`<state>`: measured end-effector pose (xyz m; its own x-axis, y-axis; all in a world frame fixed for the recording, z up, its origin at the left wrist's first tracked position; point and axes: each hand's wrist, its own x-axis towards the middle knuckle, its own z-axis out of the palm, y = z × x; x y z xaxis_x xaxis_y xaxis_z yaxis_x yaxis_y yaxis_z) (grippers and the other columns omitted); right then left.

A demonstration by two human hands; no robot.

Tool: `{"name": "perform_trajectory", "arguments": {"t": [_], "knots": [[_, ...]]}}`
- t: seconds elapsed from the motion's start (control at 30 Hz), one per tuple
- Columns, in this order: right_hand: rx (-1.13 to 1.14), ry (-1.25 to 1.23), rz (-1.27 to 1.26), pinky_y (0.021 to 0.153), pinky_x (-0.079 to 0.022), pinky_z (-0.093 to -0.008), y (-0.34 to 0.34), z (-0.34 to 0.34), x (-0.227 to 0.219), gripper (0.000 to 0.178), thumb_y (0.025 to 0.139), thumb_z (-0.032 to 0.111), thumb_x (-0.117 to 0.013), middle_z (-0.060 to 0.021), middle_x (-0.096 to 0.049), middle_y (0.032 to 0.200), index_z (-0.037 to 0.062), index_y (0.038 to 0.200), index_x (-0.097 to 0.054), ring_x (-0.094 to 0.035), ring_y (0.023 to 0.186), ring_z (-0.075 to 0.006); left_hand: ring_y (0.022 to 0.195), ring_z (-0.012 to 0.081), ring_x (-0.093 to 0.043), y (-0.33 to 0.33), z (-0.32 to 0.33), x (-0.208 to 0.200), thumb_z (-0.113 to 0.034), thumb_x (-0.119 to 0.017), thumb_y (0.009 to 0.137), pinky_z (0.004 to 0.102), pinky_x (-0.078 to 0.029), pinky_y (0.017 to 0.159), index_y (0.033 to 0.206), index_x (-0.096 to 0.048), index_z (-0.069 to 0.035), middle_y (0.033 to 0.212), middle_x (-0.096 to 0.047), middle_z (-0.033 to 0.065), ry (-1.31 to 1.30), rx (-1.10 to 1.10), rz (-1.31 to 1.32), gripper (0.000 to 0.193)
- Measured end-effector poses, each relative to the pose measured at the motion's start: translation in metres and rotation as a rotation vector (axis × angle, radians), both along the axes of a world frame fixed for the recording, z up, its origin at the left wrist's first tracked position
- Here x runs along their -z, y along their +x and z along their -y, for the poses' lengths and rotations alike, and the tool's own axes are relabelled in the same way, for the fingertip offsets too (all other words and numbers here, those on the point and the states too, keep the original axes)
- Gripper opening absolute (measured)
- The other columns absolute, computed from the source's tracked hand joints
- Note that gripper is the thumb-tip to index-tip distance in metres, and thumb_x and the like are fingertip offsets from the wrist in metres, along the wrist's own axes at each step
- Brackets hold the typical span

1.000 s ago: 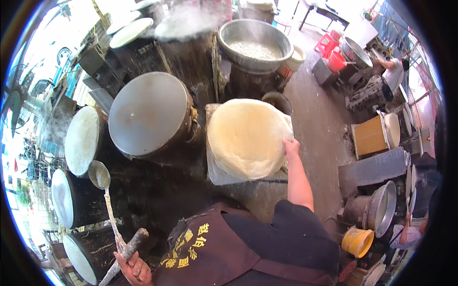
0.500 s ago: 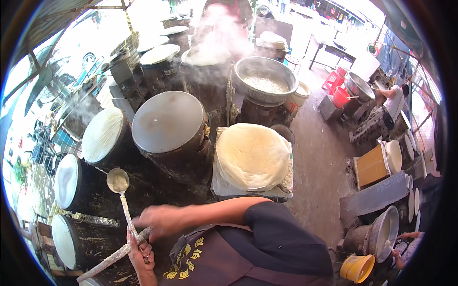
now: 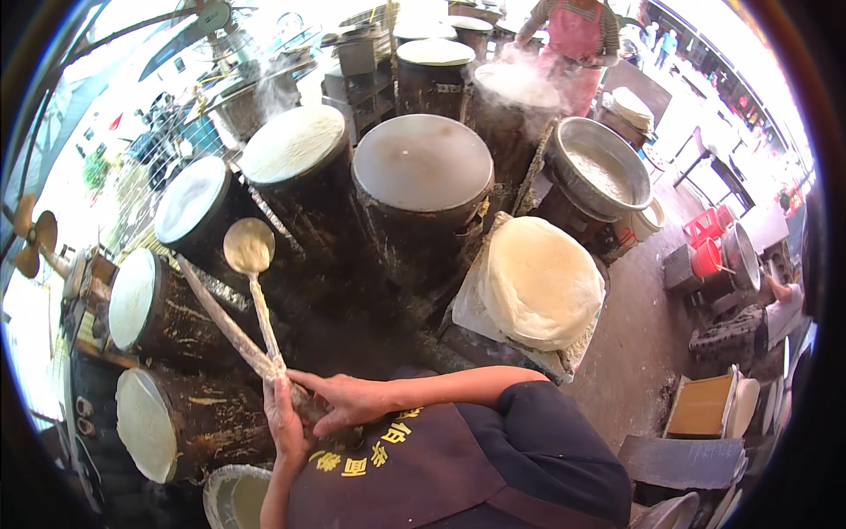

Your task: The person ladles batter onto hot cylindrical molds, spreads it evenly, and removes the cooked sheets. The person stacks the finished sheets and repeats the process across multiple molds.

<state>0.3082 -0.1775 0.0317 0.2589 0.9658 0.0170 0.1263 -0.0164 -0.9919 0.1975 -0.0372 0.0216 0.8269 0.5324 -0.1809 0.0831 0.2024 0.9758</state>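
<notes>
A long-handled ladle point(image 3: 249, 246) stands bowl upward before me, its bowl and handle coated with pale batter. My left hand point(image 3: 284, 423) is closed around the lower end of its handle. A batter-crusted wooden stick point(image 3: 220, 317) slants up to the left and meets the ladle's handle just above that hand. My right hand point(image 3: 352, 398) curls over the stick's near end, against my left hand; the fingers partly hide the grip. Closest ahead is a round grey griddle point(image 3: 423, 163) on a dark drum, with a thin pale sheet point(image 3: 295, 144) on the griddle left of it.
A thick stack of pale round sheets point(image 3: 544, 284) sits on a stand to the right. Behind it is a wide metal pot point(image 3: 608, 167) of liquid. More drums with pale tops point(image 3: 145, 426) line the left. A bucket point(image 3: 236, 498) stands below. A person in a red apron point(image 3: 573, 40) works beyond.
My view has swung left, so the drums and stack appear further right. The stick has swung from pointing lower left to upper left. My right hand has come down onto it beside my left.
</notes>
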Motion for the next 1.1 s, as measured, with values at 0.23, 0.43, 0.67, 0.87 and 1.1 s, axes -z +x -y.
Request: {"name": "perform_trajectory", "arguments": {"t": [0.23,0.43,0.67,0.87,1.1], "knots": [[0.47,-0.149,0.375,0.079,-0.05,-0.0432,0.015,-0.018,0.028,0.067,0.078,0.003,-0.054,-0.0201,-0.057,0.103,0.012,0.14,-0.032,-0.058,0.096,-0.0394,0.044,0.0045,-0.035,0.016,0.007,-0.01,-0.022,-0.041,0.101,0.0185,-0.033,0.031,0.146,-0.02,-0.025,0.067,-0.039,-0.0015,-0.461,-0.021,0.027,0.05],[1.012,-0.066,0.032,0.057,-0.046,-0.0308,0.116,0.086,0.086,0.057,0.086,0.006,-0.051,-0.0111,-0.059,0.086,0.0147,0.14,-0.036,-0.053,0.066,-0.0186,0.043,0.0047,-0.034,-0.03,-0.05,0.002,-0.023,-0.039,0.102,0.0188,-0.033,0.029,0.142,-0.029,-0.02,0.066,-0.037,-0.0009,-0.683,-0.229,0.225,0.042],[1.21,-0.34,0.773,0.048,-0.048,-0.0381,0.211,0.156,0.158,0.054,0.09,0.007,-0.047,-0.0141,-0.058,0.07,0.015,0.142,-0.037,-0.058,0.055,-0.0179,0.046,0.0055,-0.038,-0.114,-0.085,-0.012,-0.023,-0.033,0.103,0.0207,-0.038,0.03,0.147,-0.021,-0.013,0.069,-0.036,0.0001,-0.557,-0.457,0.429,0.046],[1.075,-0.316,-0.013,0.043,-0.044,-0.0294,0.194,0.128,0.124,0.052,0.09,0.008,-0.052,-0.0037,-0.054,0.063,0.0255,0.139,-0.044,-0.048,0.047,-0.0106,0.042,0.0053,-0.032,-0.192,-0.074,-0.013,-0.027,-0.035,0.103,0.0205,-0.032,0.028,0.135,-0.036,-0.01,0.065,-0.033,-0.002,-0.472,-0.788,0.522,0.037],[0.691,-0.253,0.063,0.036,-0.035,-0.0233,0.133,0.08,0.118,0.05,0.09,0.004,-0.044,-0.0009,-0.049,0.059,0.0179,0.138,-0.046,-0.041,0.04,-0.0064,0.038,0.0038,-0.032,-0.266,-0.05,0.027,-0.019,-0.044,0.098,0.0197,-0.026,0.028,0.112,-0.042,-0.015,0.059,-0.035,-0.0041,-0.071,-1.187,-0.128,0.014]]}}
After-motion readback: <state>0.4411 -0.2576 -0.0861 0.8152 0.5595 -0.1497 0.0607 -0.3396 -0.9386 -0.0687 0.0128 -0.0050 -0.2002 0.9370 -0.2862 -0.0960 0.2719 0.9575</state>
